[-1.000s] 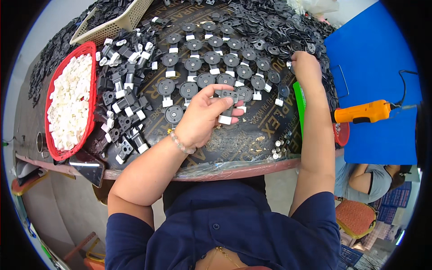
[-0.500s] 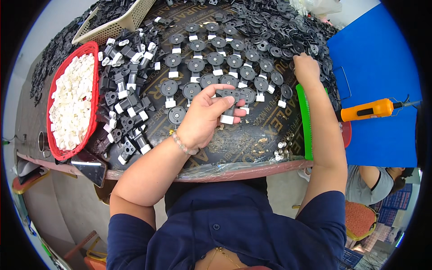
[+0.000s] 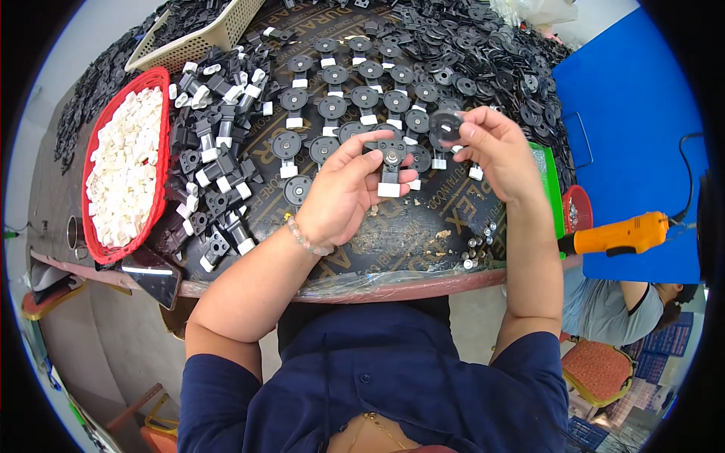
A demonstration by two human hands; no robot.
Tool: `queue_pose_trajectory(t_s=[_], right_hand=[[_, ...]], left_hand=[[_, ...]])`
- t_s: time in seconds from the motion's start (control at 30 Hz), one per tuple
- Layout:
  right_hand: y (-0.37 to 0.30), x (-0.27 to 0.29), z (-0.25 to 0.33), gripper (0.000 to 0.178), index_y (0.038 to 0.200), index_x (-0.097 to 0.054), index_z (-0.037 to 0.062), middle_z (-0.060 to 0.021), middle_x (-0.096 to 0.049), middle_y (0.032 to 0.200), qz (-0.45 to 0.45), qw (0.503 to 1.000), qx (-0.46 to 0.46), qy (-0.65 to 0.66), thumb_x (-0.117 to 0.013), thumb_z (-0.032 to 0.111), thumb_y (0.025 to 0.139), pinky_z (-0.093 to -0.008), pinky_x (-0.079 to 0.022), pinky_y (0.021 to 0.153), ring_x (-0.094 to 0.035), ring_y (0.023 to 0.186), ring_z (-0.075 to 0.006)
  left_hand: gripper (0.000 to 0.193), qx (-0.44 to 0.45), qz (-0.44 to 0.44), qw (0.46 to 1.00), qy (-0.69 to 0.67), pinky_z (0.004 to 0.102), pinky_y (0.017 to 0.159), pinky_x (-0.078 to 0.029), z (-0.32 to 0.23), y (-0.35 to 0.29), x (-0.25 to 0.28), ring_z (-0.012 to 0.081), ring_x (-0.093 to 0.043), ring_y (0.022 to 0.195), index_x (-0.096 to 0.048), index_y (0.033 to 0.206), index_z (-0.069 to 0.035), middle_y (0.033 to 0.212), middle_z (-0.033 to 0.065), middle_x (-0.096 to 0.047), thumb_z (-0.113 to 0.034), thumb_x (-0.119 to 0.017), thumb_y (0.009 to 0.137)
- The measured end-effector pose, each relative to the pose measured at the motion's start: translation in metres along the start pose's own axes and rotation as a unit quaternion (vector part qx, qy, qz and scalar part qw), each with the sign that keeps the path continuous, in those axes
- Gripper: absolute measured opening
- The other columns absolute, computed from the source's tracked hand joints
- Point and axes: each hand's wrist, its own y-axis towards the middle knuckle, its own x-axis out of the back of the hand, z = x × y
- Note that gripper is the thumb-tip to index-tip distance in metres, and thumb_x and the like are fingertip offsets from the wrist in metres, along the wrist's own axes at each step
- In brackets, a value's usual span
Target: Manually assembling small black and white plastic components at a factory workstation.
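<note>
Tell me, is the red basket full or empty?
Full. The red basket is heaped with small white parts that cover its floor and reach up to the rim.

One red basket (image 3: 155, 162), one woven tray (image 3: 219, 30), one orange tool (image 3: 623, 234) (black parts beyond counting).

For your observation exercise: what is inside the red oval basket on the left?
The red basket is heaped with small white plastic blocks. They cover its bottom, so anything beneath the heap cannot be seen.
</note>
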Motion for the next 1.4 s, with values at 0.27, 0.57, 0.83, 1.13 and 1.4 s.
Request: queue_pose_trajectory(t_s=[0.27,0.57,0.83,1.13,1.4], right_hand=[[-0.024,-0.049,-0.016,0.008,0.095,-0.062,0.0006,-0.0202,-0.059,0.141,0.011,0.964,0.194,-0.184,-0.068,-0.003,0.090,-0.0377,-0.055,0.093,-0.065,0.117,-0.0242],[-0.026,-0.064,-0.007,0.020,0.094,-0.067,0.0001,-0.0175,-0.068,0.129,0.030,0.852,0.296,-0.431,-0.079,0.001,0.078,-0.0390,-0.053,0.096,-0.068,0.113,-0.0323],[-0.030,-0.069,0.002,0.035,0.109,-0.070,0.0009,-0.0142,-0.070,0.125,0.015,0.816,0.315,-0.485,-0.081,0.005,0.076,-0.0403,-0.052,0.099,-0.067,0.115,-0.0318],[-0.036,-0.079,0.024,0.046,0.119,-0.068,0.0011,-0.0141,-0.071,0.123,0.052,0.878,0.243,-0.409,-0.082,0.004,0.074,-0.0396,-0.052,0.099,-0.067,0.115,-0.0309],[-0.036,-0.099,0.012,0.049,0.120,-0.068,0.0027,-0.0154,-0.069,0.120,0.153,0.871,0.228,-0.407,-0.082,0.005,0.073,-0.0383,-0.051,0.098,-0.066,0.113,-0.0327]], left_hand=[[0.032,0.002,0.018,1.000,-0.012,0.0429,0.093,-0.059,0.004,0.001,0.000,0.0291,-0.069,0.106,-0.050,0.135,-0.003,0.122,0.0180,-0.065,-0.014,-0.052,0.106],[0.038,-0.001,0.028,1.000,0.005,0.0368,0.091,-0.059,0.006,0.001,0.006,0.0210,-0.069,0.107,-0.048,0.142,-0.002,0.124,0.0126,-0.066,-0.016,-0.049,0.107],[0.035,-0.048,0.010,0.997,0.054,0.0347,0.090,-0.059,0.006,-0.005,-0.003,0.0176,-0.068,0.105,-0.051,0.140,-0.004,0.122,0.0081,-0.066,-0.016,-0.049,0.107],[0.034,-0.020,0.002,0.998,0.062,0.0348,0.090,-0.058,-0.008,-0.028,-0.016,0.0167,-0.068,0.102,-0.051,0.140,-0.004,0.121,0.0088,-0.065,-0.014,-0.047,0.107],[0.047,-0.082,-0.050,0.987,0.132,0.0336,0.092,-0.056,0.011,-0.094,0.006,0.0171,-0.065,0.105,-0.036,0.150,-0.005,0.119,0.0103,-0.063,-0.006,-0.046,0.104]])
